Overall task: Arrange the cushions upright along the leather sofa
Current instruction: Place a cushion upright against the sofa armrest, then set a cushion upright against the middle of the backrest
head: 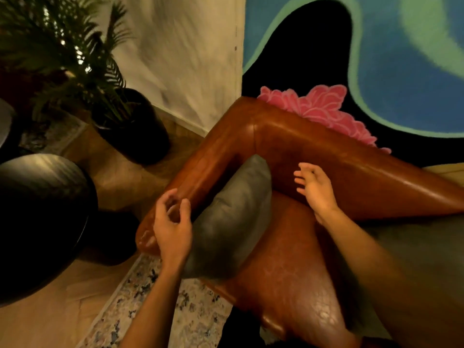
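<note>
A grey cushion point(231, 217) stands on edge in the corner of the brown leather sofa point(351, 177), leaning against the armrest point(200, 169). My left hand point(172, 227) hovers just left of the cushion over the armrest, fingers curled apart and holding nothing. My right hand point(315, 188) is spread open above the seat and in front of the backrest, a little to the right of the cushion, not touching it. A second grey cushion point(411, 237) shows partly behind my right forearm, blurred.
A round black side table point(42, 217) stands left of the armrest. A potted palm in a black pot point(130, 124) sits by the white wall. A patterned rug point(155, 305) lies on the wooden floor. A large colourful painting point(376, 71) hangs behind the sofa.
</note>
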{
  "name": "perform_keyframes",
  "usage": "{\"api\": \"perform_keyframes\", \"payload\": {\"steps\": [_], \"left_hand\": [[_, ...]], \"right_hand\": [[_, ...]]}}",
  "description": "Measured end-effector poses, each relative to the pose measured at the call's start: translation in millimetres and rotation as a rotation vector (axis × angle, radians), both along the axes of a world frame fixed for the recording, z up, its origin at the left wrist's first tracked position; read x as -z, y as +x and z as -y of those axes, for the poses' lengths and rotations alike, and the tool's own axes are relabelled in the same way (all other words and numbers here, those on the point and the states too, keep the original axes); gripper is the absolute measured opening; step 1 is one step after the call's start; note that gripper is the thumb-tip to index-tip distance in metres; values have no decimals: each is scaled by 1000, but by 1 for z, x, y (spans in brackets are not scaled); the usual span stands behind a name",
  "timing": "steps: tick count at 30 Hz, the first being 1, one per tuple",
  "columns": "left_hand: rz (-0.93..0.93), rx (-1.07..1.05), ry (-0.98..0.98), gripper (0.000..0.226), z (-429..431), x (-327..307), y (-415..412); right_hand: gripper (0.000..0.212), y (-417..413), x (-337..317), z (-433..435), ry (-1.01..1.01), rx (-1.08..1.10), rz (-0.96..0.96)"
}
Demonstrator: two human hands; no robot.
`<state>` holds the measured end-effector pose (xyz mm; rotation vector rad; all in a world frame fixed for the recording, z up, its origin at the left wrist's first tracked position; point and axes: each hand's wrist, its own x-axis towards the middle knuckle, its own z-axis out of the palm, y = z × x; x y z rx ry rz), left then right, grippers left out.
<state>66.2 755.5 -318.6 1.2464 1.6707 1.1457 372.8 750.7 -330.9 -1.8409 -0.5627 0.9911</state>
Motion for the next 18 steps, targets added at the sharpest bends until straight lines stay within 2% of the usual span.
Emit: {"api": "perform_keyframes", "payload": {"steps": [4, 7, 13, 18], "left_hand": [[28, 171, 86, 16, -8, -29, 62], [41, 308, 77, 12, 10, -35, 117], [7, 638, 22, 24, 80, -13, 217], [-52, 837, -139, 12, 144, 7, 291]], "right_hand": [[30, 35, -37, 53, 83, 97, -73], [28, 68, -45, 103, 104, 172, -94], [26, 126, -24, 216, 78, 378, -121], [26, 176, 0, 312, 31, 561, -163]]}}
